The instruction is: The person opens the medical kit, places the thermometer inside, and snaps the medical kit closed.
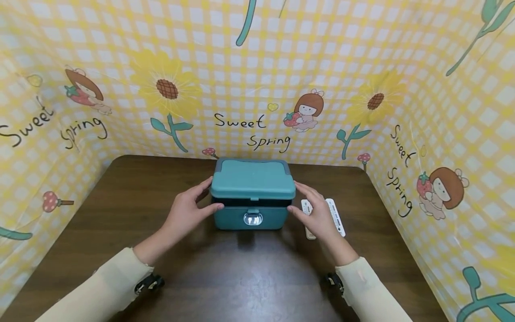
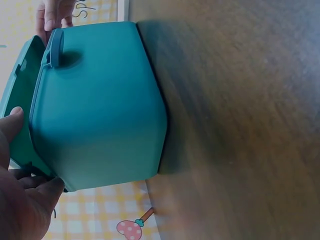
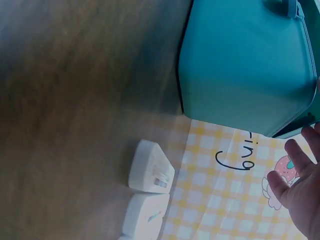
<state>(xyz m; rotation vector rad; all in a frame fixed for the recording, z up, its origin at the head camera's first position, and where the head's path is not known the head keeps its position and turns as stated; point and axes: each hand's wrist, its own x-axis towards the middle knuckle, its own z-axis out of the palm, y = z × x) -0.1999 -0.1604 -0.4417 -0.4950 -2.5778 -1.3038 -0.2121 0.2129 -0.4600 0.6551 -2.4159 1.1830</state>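
A teal lidded storage box [image 1: 249,219] stands on the brown table, its front bearing a shiny latch [image 1: 253,218]. Its lid [image 1: 253,180] is raised a little, and a dark gap shows below the front edge. My left hand [image 1: 187,209] holds the lid's left side, thumb at the front gap and fingers along the side; the left wrist view shows the thumb [image 2: 15,117] against the lid. On the opposite side my right hand [image 1: 318,216] holds the lid between its thumb and fingers, several other fingers [image 3: 295,162] spread beside it. The box's inside is hidden.
Two long white pieces with dark markings lie right of the box, partly under my right hand: one white piece [image 1: 310,234] nearer, another white piece [image 1: 336,218] farther right. A yellow checked cloth [image 1: 241,89] walls the table [image 1: 161,179] at back and sides.
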